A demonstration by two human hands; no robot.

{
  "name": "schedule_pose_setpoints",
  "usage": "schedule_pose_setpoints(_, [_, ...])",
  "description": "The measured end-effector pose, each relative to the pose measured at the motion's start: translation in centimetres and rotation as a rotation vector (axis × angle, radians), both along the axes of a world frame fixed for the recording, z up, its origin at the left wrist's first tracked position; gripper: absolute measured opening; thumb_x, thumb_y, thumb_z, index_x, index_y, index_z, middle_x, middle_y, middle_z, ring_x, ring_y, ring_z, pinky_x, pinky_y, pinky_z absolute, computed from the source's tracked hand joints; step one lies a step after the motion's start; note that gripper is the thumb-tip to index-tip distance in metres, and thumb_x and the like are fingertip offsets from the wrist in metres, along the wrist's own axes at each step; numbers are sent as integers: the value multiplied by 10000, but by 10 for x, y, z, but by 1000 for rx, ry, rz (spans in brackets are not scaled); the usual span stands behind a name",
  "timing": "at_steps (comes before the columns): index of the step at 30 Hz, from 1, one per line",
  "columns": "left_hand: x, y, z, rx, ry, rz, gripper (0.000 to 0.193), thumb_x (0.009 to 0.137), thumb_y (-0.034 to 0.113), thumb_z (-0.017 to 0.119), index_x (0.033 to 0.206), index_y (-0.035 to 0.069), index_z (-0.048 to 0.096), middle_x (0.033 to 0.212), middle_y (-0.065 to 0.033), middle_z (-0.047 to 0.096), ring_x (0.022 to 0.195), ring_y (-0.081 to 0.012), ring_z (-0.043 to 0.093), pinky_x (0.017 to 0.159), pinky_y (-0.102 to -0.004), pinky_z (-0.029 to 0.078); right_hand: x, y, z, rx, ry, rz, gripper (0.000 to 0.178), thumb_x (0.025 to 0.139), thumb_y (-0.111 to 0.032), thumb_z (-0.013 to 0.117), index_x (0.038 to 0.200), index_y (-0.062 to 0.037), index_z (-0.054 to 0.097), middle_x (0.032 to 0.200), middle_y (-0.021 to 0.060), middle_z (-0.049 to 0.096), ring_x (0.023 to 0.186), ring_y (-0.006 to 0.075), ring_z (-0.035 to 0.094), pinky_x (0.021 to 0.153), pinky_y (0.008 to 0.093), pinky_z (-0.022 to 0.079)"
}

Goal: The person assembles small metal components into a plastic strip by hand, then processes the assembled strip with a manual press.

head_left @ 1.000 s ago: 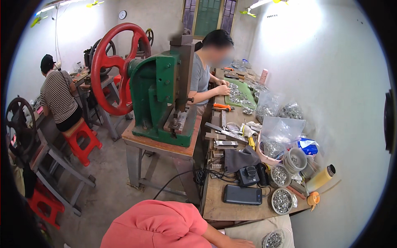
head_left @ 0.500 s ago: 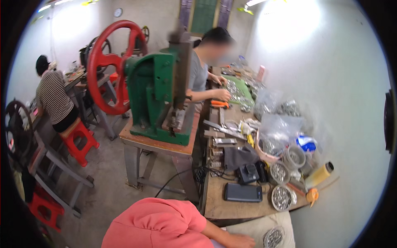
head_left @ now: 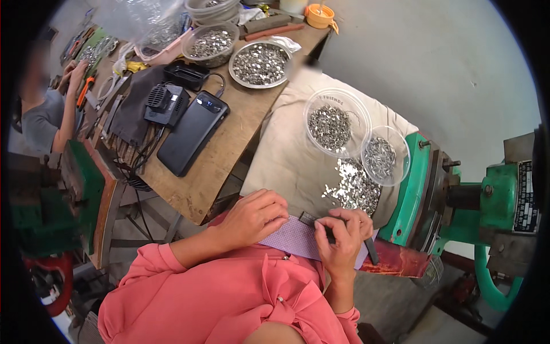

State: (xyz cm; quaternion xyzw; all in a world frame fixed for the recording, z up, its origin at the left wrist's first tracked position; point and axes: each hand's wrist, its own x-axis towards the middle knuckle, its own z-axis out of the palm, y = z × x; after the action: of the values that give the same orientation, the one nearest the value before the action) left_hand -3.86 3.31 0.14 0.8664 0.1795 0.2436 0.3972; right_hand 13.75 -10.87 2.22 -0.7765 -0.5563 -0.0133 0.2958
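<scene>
My left hand is closed just above the near edge of a cream cloth, its fingers curled together; anything pinched in them is too small to tell. My right hand is curled, thumb toward the fingers, over a purple woven mat. A dark flat metal piece shows beside its fingertips, and a dark bar sticks out on its other side; whether these are one tool is hidden. Beyond it lies a loose heap of small shiny metal pieces, beside a larger clear tub and a smaller one, both holding metal parts.
Green machine parts stand close on the right. On the wooden table at left are a black power bank, a black device and bowls of metal pieces. Another person works at the far left.
My view has swung down and to the right, from the room onto the cloth. Both my hands now show; before, one hand was seen at the lower edge near a tub.
</scene>
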Motion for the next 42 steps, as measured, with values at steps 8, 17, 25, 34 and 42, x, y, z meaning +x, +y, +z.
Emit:
schedule_pose_setpoints(8, [24,-14,-7,99,4,-42,121,792,92,753,866,61,662,993,-56,638,875,-256,606,795,-372,483,-11,-9,-10,-50,29,-30,148,737,-152,805,868,-155,737,1025,-26,651,1064,257,521,939,425,308])
schedule_pose_setpoints(17, [30,-2,-10,40,68,-129,194,764,131,768,913,79,656,1027,-48,626,942,-270,578,827,-394,463,10,16,-12,-40,7,-151,120,764,-176,805,870,-174,750,1012,-36,648,1076,246,519,959,424,288])
schedule_pose_setpoints(25, [31,1,-9,47,103,-172,233,744,141,782,926,84,649,1038,-41,626,950,-269,566,842,-391,447,13,32,-7,-143,-37,-136,118,759,-195,797,856,-168,735,1024,-28,629,1090,244,514,954,436,285])
schedule_pose_setpoints(34, [39,0,-10,75,112,-195,220,749,153,787,911,91,652,1019,-30,636,952,-254,569,830,-373,442,7,10,-12,-36,26,-147,134,720,-183,817,804,-162,715,1006,-35,633,1091,248,496,955,426,285])
schedule_pose_setpoints(42, [35,4,-11,18,79,-180,141,777,104,766,868,76,661,1006,-26,659,920,-243,583,810,-358,450,-8,-15,-12,-60,47,-101,184,697,-182,837,863,-204,761,980,-52,641,1057,245,493,953,400,283])
